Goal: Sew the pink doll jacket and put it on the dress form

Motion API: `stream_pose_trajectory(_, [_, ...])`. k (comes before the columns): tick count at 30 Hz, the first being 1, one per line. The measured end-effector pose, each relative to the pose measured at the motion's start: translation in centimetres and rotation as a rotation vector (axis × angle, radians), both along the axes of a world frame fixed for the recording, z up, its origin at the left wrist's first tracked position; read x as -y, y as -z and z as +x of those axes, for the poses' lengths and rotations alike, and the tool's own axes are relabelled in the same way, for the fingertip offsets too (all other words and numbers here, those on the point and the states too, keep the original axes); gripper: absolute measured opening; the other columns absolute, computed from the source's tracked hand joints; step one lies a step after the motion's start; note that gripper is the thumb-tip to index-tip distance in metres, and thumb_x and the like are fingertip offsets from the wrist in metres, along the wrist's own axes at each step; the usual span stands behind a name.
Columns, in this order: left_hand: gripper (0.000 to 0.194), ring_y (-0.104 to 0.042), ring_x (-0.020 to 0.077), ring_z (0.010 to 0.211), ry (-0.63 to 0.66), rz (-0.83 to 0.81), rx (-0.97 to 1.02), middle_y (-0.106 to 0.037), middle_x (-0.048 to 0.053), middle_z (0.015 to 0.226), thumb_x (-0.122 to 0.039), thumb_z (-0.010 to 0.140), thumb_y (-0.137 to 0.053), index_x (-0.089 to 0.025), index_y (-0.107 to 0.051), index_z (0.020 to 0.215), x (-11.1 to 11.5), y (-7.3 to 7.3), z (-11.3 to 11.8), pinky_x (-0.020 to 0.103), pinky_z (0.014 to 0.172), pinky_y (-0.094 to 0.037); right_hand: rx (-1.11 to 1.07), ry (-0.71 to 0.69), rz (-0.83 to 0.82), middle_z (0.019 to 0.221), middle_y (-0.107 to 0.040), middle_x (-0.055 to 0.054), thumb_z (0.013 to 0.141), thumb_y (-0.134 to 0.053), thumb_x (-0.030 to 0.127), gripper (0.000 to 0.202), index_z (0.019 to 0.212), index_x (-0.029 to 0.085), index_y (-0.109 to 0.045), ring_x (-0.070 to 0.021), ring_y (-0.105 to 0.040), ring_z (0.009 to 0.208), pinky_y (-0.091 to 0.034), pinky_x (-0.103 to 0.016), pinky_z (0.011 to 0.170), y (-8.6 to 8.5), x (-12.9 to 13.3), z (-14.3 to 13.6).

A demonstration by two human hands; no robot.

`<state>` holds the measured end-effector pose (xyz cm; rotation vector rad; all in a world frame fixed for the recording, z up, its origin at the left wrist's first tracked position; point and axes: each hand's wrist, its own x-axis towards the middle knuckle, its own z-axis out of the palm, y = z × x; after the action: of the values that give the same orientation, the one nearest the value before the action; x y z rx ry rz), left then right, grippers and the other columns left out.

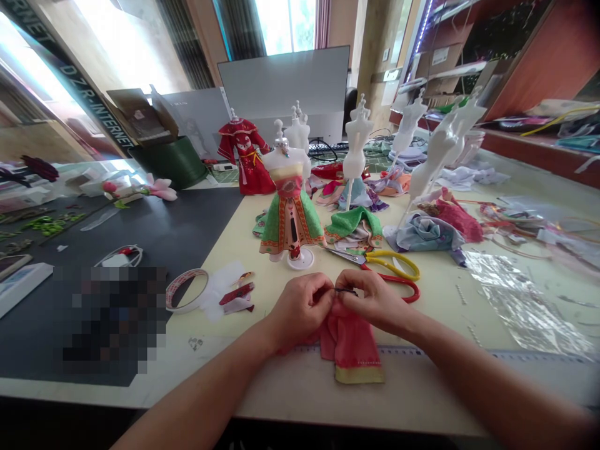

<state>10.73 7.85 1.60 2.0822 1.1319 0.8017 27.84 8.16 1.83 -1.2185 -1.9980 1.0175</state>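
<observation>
Near the table's front edge, my left hand (304, 307) pinches the top of a small red cloth garment (354, 344). My right hand (368, 297) is closed at the same spot, touching the garment and a thin dark strip (345, 290) between the fingertips. The garment hangs below both hands, its yellow hem lying over a ruler (403, 351). Just behind my hands are scissors (391, 265) with one yellow and one red handle. A doll form (290, 215) in a green and orange dress stands on a round white base.
White doll forms (359, 140) stand at the back, beside one in a red robe (253, 156). A tape roll (186, 290) and cloth scraps (238, 297) lie to the left. Clear film (520, 300) and crumpled fabric (429, 231) are at the right. A monitor (285, 81) stands behind.
</observation>
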Motion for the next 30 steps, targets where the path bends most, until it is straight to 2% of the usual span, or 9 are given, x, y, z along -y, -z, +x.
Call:
stream_pose_trajectory(11, [0.010,-0.046,0.0091,0.058,0.011,-0.073,0.077,-0.053,-0.002,0.063,-0.017,0.080,-0.047,-0.016,-0.053,0.071,0.0,-0.2,-0.1,0.019,0.051,-0.034,-0.017,-0.001,-0.005,0.065,-0.049,0.003,0.066,-0.044,0.013,0.010,0.069,0.017,-0.052,-0.0110,-0.042,0.063,-0.031,-0.021,0.052,0.1,0.0,0.0])
stream_pose_trajectory(16, [0.012,-0.043,0.0086,0.056,0.010,-0.144,0.143,-0.049,-0.003,0.059,-0.018,0.079,-0.046,-0.015,-0.052,0.069,0.1,-0.6,0.0,0.019,0.050,-0.034,-0.084,-0.036,-0.067,0.067,-0.050,0.002,0.070,-0.047,0.015,0.008,0.071,0.016,-0.055,-0.0110,-0.043,0.065,-0.032,-0.021,0.053,-0.4,0.2,0.2])
stream_pose_trajectory(24, [0.013,-0.045,0.0086,0.057,0.011,-0.134,0.167,-0.051,-0.003,0.061,-0.019,0.080,-0.047,-0.014,-0.055,0.070,-0.1,-0.7,-0.1,0.019,0.052,-0.037,-0.168,-0.055,-0.141,0.062,-0.047,0.003,0.075,-0.050,0.022,0.010,0.068,0.016,-0.054,-0.0092,-0.041,0.057,-0.029,-0.020,0.049,-1.0,0.2,0.2])
stream_pose_trajectory(30, [0.013,-0.047,0.0093,0.059,0.009,-0.121,0.167,-0.053,-0.002,0.062,-0.019,0.080,-0.047,-0.014,-0.055,0.071,-0.1,-0.7,-0.2,0.020,0.054,-0.039,-0.202,-0.046,-0.150,0.063,-0.049,0.003,0.075,-0.050,0.019,0.009,0.069,0.016,-0.056,-0.0086,-0.042,0.058,-0.030,-0.019,0.050,-0.7,0.0,0.3])
